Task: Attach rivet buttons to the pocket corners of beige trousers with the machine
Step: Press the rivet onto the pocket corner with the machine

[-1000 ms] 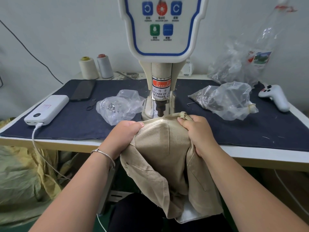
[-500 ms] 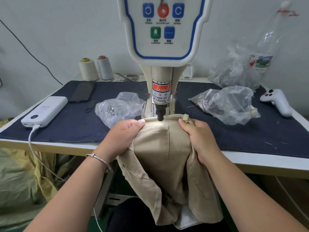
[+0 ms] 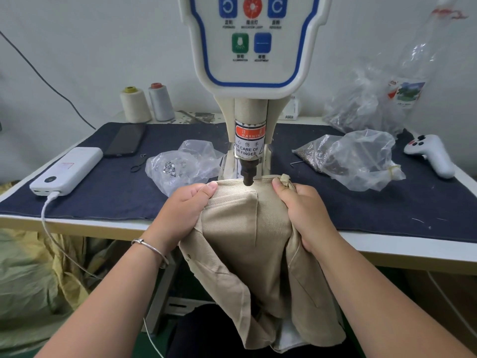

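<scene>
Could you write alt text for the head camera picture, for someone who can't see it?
Two hands, left and right, grip beige trousers under the dark punch of a white rivet machine. Plastic bags lie either side on a navy cloth.

machine top centre | trousers below it, between both hands | power bank left | thread cones upper left | bags right

Left hand, right hand clenched
</scene>
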`<state>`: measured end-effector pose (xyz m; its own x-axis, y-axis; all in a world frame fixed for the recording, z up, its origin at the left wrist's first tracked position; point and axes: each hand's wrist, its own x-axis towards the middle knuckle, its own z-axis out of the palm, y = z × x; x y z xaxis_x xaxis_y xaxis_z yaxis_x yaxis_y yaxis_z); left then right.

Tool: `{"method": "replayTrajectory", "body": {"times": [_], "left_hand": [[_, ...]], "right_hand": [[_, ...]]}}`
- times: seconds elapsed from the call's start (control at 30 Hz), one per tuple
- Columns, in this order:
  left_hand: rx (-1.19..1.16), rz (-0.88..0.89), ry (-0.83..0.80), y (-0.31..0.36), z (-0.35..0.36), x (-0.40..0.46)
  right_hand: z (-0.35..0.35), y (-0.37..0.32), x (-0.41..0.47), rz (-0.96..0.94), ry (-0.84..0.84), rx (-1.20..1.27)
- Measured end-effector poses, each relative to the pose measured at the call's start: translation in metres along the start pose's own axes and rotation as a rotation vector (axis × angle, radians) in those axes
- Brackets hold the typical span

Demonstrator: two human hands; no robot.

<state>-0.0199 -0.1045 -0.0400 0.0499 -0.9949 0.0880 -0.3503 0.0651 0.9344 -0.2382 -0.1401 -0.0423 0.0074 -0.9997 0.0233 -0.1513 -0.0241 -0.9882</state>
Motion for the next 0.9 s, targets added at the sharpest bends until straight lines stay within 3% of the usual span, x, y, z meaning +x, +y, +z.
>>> {"method": "replayTrajectory", "body": {"times": [0.5, 0.9], "left_hand": [[0.249, -0.045, 0.061, -0.0012, 0.0079, 0.0109], [0.244, -0.092, 0.054, 0.0044, 0.0071, 0.0111]], "right_hand": [[-0.0014, -0.0024, 0.0024, 0.046, 0.0, -0.063], [0.0, -0.0045, 0.0028, 0.039, -0.003, -0.059]]}}
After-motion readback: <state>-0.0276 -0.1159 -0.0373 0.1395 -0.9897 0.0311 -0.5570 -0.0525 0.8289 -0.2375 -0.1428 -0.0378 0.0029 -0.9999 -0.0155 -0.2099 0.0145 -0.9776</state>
